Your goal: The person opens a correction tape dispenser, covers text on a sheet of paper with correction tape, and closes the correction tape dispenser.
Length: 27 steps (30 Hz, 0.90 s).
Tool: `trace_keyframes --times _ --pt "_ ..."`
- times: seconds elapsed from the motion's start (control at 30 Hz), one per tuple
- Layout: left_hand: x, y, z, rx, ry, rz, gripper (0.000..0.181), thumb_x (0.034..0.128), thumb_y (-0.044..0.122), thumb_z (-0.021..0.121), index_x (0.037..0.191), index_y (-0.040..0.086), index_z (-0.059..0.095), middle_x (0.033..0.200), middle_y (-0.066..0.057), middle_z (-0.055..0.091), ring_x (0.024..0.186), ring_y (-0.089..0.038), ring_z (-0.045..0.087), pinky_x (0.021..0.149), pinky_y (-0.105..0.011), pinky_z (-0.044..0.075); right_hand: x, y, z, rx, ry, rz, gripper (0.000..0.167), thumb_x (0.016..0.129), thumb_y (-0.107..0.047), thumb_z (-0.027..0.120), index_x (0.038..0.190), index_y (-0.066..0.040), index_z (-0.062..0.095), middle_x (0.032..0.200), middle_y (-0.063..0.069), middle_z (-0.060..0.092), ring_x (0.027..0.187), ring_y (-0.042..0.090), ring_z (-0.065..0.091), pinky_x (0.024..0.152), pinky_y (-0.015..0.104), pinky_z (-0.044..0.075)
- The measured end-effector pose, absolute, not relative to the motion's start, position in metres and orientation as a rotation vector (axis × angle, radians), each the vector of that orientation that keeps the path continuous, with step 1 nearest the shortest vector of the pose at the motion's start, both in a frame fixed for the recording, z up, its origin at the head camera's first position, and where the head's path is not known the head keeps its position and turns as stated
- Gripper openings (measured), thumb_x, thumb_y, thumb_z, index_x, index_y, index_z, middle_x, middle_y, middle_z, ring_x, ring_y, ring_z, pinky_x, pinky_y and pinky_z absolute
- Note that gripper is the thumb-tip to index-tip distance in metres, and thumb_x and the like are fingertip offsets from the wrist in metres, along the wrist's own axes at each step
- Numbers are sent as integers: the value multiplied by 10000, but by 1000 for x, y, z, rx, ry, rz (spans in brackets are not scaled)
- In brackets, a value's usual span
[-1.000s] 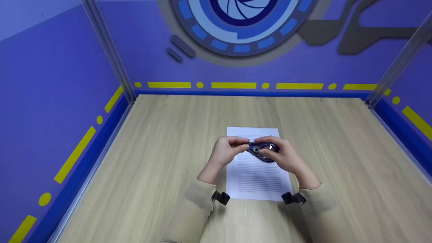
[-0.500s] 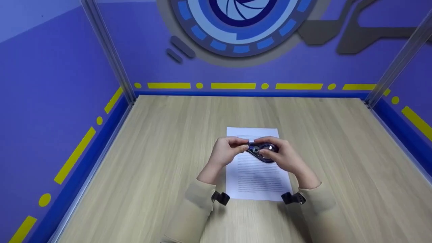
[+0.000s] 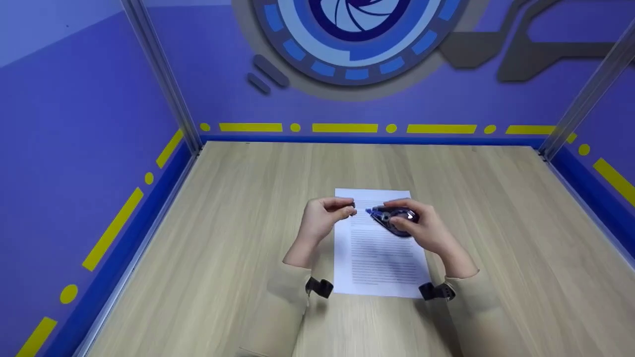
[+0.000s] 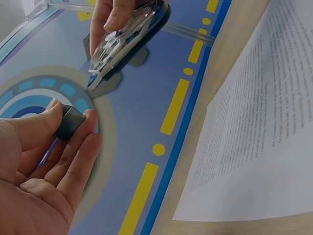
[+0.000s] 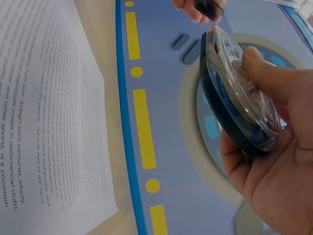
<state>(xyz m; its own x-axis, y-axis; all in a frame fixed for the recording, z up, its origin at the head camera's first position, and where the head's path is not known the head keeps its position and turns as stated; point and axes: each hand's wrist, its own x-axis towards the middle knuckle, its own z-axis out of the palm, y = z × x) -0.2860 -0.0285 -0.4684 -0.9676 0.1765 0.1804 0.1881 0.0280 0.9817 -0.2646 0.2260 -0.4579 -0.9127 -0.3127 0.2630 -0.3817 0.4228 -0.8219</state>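
A correction tape dispenser (image 3: pixel 397 220), with a clear cover and a dark body, is gripped by my right hand (image 3: pixel 424 228) above the printed sheet (image 3: pixel 382 263). Its narrow blue tip points left and is uncovered. Between thumb and fingers, my left hand (image 3: pixel 320 220) pinches a small dark cap (image 4: pixel 71 122), a short way from the tip. In the right wrist view, the thumb lies on the clear side of the dispenser (image 5: pixel 239 93), and the cap (image 5: pixel 209 9) shows beyond its tip. My palm hides part of the dispenser's wide end.
The sheet lies flat on a wood-grain table (image 3: pixel 238 223). Blue panels with yellow marks (image 3: pixel 347 128) stand along the back and sides, joined by metal corner posts (image 3: pixel 163 74). Black wrist straps with cameras (image 3: pixel 320 287) hang over the sheet's near edge.
The cap has come off the dispenser's tip. My left hand has moved left with it, while my right hand has shifted slightly right with the dispenser.
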Motion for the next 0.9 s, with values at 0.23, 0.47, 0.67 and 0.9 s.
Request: trace_keyframes --times 0.23,0.47,0.67,0.9 --pt "-289 -31 -469 -339 -2216 -2206 226 915 -18 731 1130 -88 747 1040 -241 777 908 -184 787 850 -274 644 -264 224 -459 633 -2614 1495 310 953 -83 716 1263 -78 717 1250 200 703 991 221 614 785 171 526" --pt "-294 -40 -473 -255 -2239 -2112 219 901 17 762 1107 -55 769 1025 -209 788 904 -193 783 842 -270 644 -264 222 -459 629 -2621 1470 304 950 -74 718 1254 -81 720 1247 202 704 985 238 616 771 176 522" --pt "-300 -52 -477 -162 -2256 -2063 212 881 8 779 1085 -51 773 1042 -201 781 886 -161 768 829 -265 646 -265 220 -462 664 -2614 1452 297 942 -65 726 1238 -87 728 1240 180 711 981 210 616 795 175 523" --pt "-306 -71 -484 15 -2265 -1991 167 887 29 778 1045 -20 788 1018 -169 786 867 -150 759 822 -276 645 -264 218 -462 678 -2618 1435 298 941 -69 727 1238 -91 729 1244 163 713 978 176 619 803 172 521"
